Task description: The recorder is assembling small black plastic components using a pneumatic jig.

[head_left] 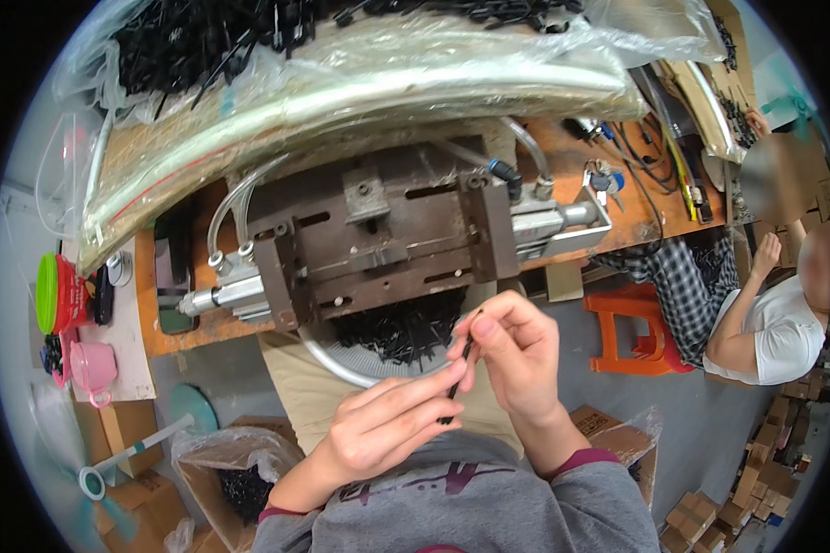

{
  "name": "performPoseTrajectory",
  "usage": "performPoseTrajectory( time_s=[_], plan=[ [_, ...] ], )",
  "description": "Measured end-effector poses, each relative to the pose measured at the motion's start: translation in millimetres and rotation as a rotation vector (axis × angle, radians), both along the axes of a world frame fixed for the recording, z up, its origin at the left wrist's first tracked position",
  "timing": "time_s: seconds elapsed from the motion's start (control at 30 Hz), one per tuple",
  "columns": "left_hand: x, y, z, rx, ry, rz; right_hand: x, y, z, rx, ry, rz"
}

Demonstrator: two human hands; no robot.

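In front of my chest, both hands hold a slim black stick-like part (455, 389) at a slant. My right hand (518, 361) pinches its upper end between thumb and fingers. Lower down, my left hand (378, 431) grips it with the fingers held straight and close together. The fingers hide much of the part, so its exact kind is unclear. Just beyond my hands, a grey basket (349, 369) on my lap contains many similar black parts (401, 334). Past the basket, a brown metal fixture (327, 256) is on the table, with a silver cylinder (226, 297) at each side.
The wooden table (572, 235) carries hoses, keys (604, 182) and a plastic-wrapped roll (387, 88), with black parts heaped behind. A pink cup (92, 369) stands at left. Boxes flank me. A co-worker (756, 323) sits at right near an orange stool (627, 327).
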State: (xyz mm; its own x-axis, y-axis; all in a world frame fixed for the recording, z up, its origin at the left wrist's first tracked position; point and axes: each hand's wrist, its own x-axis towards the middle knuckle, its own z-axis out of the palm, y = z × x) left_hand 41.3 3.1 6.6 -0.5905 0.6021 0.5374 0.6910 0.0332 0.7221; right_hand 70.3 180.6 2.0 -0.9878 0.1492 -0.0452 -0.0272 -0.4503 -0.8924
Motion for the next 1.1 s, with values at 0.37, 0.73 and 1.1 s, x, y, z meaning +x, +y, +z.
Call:
performPoseTrajectory(
  time_s=[0.37,0.73,1.1],
  plan=[
    [-1.0,-8.6,-6.1,0.013,-0.021,0.039,-4.0,-10.4,-3.5,-0.050,-0.007,0.009],
    [-0.3,-16.6,-13.1,0.066,-0.061,0.058,-6.4,-18.9,-10.9,-0.062,-0.035,0.032],
    [-16.7,-11.9,-7.7,-0.118,0.207,0.288,-6.8,-14.5,-19.5,0.078,-0.110,0.076]
  ],
)
